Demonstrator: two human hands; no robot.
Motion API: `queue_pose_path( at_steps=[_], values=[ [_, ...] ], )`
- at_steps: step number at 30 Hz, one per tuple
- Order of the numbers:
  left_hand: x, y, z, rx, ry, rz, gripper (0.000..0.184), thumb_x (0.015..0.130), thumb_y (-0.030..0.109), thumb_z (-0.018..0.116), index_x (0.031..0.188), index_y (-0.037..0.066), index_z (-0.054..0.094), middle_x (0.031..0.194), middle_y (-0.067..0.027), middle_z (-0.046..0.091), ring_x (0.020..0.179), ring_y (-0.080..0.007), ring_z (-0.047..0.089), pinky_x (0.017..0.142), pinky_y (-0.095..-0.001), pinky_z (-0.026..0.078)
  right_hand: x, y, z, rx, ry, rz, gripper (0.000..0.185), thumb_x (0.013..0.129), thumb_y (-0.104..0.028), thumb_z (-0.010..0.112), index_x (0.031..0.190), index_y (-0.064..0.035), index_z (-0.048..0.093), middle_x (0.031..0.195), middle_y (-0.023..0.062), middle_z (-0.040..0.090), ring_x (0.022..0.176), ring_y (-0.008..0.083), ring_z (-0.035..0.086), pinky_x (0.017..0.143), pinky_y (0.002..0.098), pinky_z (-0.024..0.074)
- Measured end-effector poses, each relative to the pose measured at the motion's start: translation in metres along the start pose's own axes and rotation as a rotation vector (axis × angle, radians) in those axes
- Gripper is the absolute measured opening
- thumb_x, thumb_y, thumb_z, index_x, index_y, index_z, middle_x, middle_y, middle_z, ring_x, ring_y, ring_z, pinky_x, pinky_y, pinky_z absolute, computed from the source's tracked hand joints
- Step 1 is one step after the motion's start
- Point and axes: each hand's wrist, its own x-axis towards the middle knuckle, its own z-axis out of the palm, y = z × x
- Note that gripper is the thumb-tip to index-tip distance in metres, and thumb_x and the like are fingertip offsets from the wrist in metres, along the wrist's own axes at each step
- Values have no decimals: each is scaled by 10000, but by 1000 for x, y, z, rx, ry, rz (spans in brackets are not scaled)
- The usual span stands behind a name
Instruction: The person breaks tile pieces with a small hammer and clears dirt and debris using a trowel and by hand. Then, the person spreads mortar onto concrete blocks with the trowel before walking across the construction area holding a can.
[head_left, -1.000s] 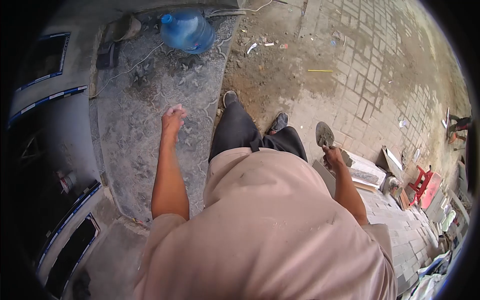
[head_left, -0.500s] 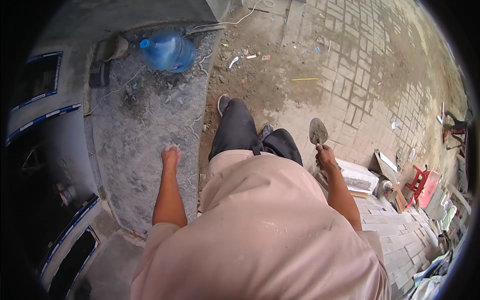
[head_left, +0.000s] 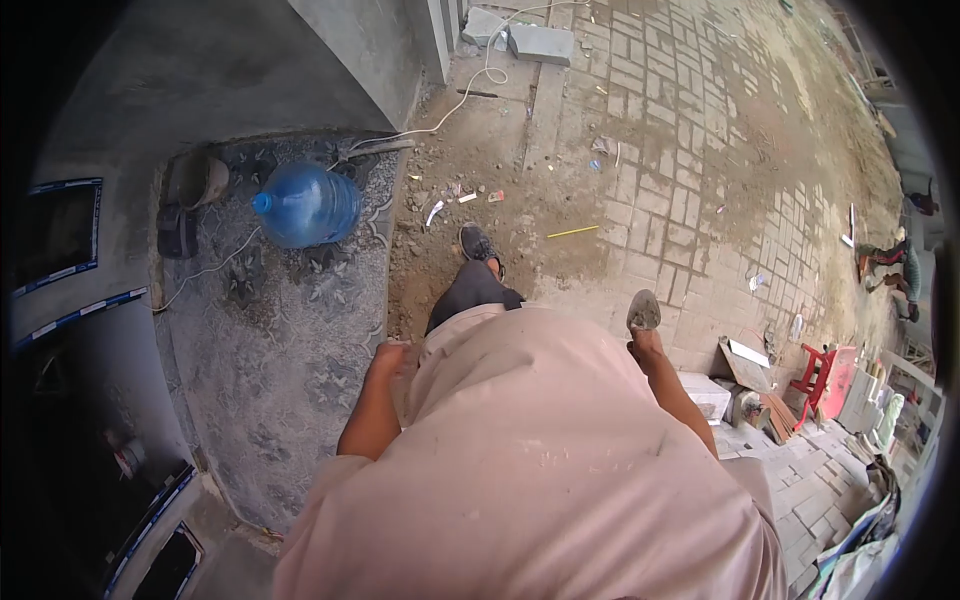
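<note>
My right hand, low on the right of my body, is closed round the handle of a trowel. The trowel's rounded blade points forward and is coated with grey mortar or dust. My left hand hangs beside the pale shirt, above the edge of the patterned tile floor. Its fingers look loosely curled and dusty, with nothing visible in them. One dark shoe shows ahead on the dirt strip.
A large blue water bottle lies on the tiles, with a bucket behind it. A white cable crosses the ground. Rubble and litter dot the dirt. To the right are a red plastic chair, stacked boards and another person.
I have moved forward, with the foot now ahead on the dirt. My left hand has swung in towards the shirt. The trowel stays in my right hand.
</note>
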Motion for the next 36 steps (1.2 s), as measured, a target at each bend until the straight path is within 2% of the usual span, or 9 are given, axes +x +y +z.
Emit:
queue_pose_path(
  at_steps=[2, 9, 11, 16, 19, 27, 31, 33, 36],
  values=[
    [15, 47, -25, -55, 58, -84, 327, 909, 208, 605, 1210, 80, 627, 1064, -95, 681, 842, -247, 679, 710, -455, 517, 0, -42, -1, -138, -58, 2, 250, 970, -325, 573, 955, -94, 478, 608, 89, 494, 461, 239, 503, 391, 411, 406],
    [29, 209, -101, -368, 172, 321, 391, 969, 306, 584, 1283, 74, 559, 1140, -115, 667, 1029, -236, 650, 838, -409, 493, 15, -191, 26, -192, -90, 1, 244, 963, -327, 548, 964, -100, 460, 623, 53, 463, 452, 187, 473, 375, 359, 389],
    [18, 250, -107, -406, 209, 355, 402, 974, 311, 581, 1295, 70, 556, 1151, -117, 665, 1051, -236, 643, 855, -404, 493, 19, -226, 45, -144, -54, -298, 219, 958, -271, 552, 1003, -82, 452, 680, 63, 488, 491, 188, 496, 408, 364, 437],
    [8, 270, -85, -537, 166, 442, 399, 981, 294, 575, 1303, 60, 561, 1196, -136, 655, 1081, -249, 636, 915, -404, 485, 17, -301, 85, -161, -130, -363, 222, 947, -231, 565, 1043, -73, 444, 720, 59, 493, 532, 172, 506, 442, 361, 468],
    [12, 253, -41, -609, 177, 268, 390, 981, 288, 570, 1294, 55, 568, 1207, -144, 651, 1092, -257, 634, 916, -406, 488, 35, -347, 103, -272, -219, -270, 206, 924, -216, 587, 997, -108, 429, 655, 26, 440, 477, 145, 423, 389, 334, 363],
    [11, 198, 143, -798, 218, -167, 398, 985, 279, 538, 1303, 40, 547, 1209, -148, 647, 1095, -268, 639, 919, -424, 486, 187, -432, 159, -669, -445, -198, 259, 958, -307, 554, 1005, -62, 485, 712, 77, 507, 502, 194, 501, 414, 375, 439],
    [5, 209, 239, -693, 258, -186, 357, 957, 267, 611, 1204, 9, 612, 1104, -120, 670, 1015, -198, 643, 848, -324, 498, 256, -462, 211, -880, -498, -234, 258, 936, -268, 547, 1010, -21, 527, 731, 115, 548, 527, 219, 559, 422, 388, 475],
    [18, 206, 285, -487, 319, 29, 363, 956, 231, 619, 1209, -30, 608, 1100, -151, 669, 1066, -245, 633, 933, -353, 492, 287, -459, 250, -988, -435, -337, 306, 931, -277, 555, 1069, -4, 536, 741, 146, 578, 525, 241, 579, 433, 402, 483],
    [47, 186, 332, -186, 313, 29, 392, 886, 241, 679, 1178, -13, 617, 1217, -217, 594, 1166, -369, 556, 1021, -422, 440, 352, -447, 321, -1263, -449, -459, 346, 930, -282, 557, 1120, 7, 540, 807, 190, 616, 559, 263, 622, 451, 411, 497]
  ],
)
